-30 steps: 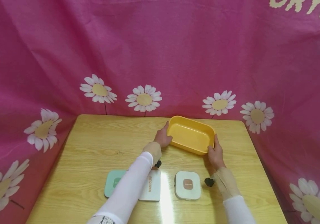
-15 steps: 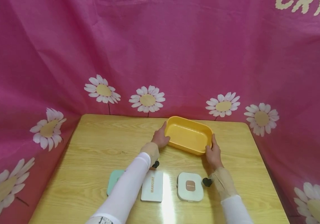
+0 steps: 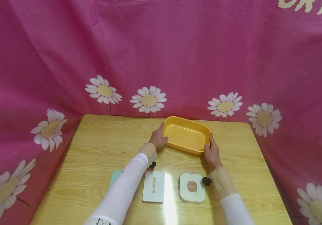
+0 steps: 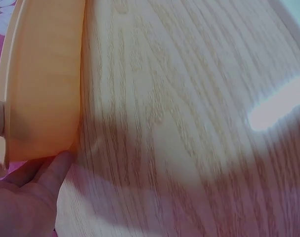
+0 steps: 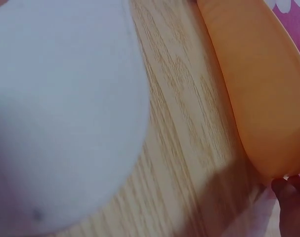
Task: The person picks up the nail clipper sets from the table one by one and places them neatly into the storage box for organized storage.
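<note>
A yellow plastic bin, rectangular with rounded corners, stands near the back of the table, slightly askew, with nothing inside. My left hand grips its left end, thumb at the rim. In the left wrist view, the fingers of the left hand touch the bin's lower outer wall. At the opposite end, my right hand holds the rim with its thumb on top. Only fingertips of the right hand show in the right wrist view, against the bin's bottom corner.
On the wooden table, nearer me, lie a flat white case lettered MANICURE and a rounded white case with a brown label. A mint-green case is mostly hidden by my left sleeve. Pink flowered cloth hangs behind the table.
Both hands have moved the bin a little to the left along the table, keeping their grip on its ends. The head view has shifted slightly; the cases lie where they were.
</note>
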Action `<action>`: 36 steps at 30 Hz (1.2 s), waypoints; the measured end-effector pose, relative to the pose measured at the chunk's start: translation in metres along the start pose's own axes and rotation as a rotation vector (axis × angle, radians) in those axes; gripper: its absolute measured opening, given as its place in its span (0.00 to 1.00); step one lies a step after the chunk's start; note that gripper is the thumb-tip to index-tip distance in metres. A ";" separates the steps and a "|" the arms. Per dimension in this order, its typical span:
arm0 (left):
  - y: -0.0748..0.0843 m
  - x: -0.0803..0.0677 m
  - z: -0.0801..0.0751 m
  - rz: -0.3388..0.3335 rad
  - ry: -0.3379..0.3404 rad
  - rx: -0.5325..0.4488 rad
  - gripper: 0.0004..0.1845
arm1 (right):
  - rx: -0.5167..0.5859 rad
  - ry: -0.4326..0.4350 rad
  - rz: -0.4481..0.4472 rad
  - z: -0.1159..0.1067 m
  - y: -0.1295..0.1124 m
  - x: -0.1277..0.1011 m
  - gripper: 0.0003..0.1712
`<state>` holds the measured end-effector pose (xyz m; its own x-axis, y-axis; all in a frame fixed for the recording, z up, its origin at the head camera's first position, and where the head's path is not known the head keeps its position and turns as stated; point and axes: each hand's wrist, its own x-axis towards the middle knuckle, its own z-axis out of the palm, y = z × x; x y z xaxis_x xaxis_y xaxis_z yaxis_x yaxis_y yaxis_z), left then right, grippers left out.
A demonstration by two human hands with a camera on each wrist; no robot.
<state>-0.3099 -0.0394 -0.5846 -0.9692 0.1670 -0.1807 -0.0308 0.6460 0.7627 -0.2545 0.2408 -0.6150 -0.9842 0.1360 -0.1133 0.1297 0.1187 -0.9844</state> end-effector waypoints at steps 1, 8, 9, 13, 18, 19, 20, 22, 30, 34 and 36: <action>0.000 0.000 -0.001 -0.004 -0.002 0.005 0.46 | -0.053 -0.002 -0.021 -0.001 -0.001 0.001 0.42; -0.002 -0.003 -0.009 -0.007 0.002 0.022 0.46 | -0.156 -0.046 -0.030 0.001 -0.027 -0.006 0.40; -0.002 -0.004 -0.011 -0.007 0.001 0.020 0.46 | -0.125 -0.052 -0.024 0.003 -0.030 -0.007 0.40; -0.008 -0.009 -0.020 -0.013 0.005 0.022 0.46 | 0.012 -0.063 -0.014 0.015 -0.019 -0.004 0.40; -0.019 -0.016 -0.029 -0.011 0.015 0.033 0.47 | 0.253 -0.096 -0.011 0.029 0.001 0.001 0.40; -0.020 -0.018 -0.031 -0.012 0.015 0.033 0.47 | 0.244 -0.101 -0.019 0.031 0.002 0.001 0.40; -0.022 -0.019 -0.032 -0.013 0.017 0.034 0.47 | 0.207 -0.107 -0.033 0.032 0.002 0.001 0.40; -0.023 -0.022 -0.034 -0.017 0.021 0.033 0.47 | 0.106 -0.112 -0.045 0.032 0.001 0.002 0.39; -0.029 -0.023 -0.038 -0.042 0.022 -0.001 0.47 | -0.119 -0.139 -0.061 0.031 -0.010 0.002 0.38; -0.037 -0.025 -0.040 -0.025 0.022 -0.003 0.47 | -0.139 -0.159 -0.067 0.033 -0.012 0.001 0.39; -0.039 -0.028 -0.042 -0.018 0.018 0.008 0.47 | -0.158 -0.171 -0.062 0.034 -0.013 0.000 0.39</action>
<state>-0.2921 -0.1008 -0.5835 -0.9729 0.1418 -0.1826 -0.0462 0.6546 0.7546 -0.2607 0.2056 -0.6068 -0.9952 -0.0430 -0.0878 0.0726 0.2757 -0.9585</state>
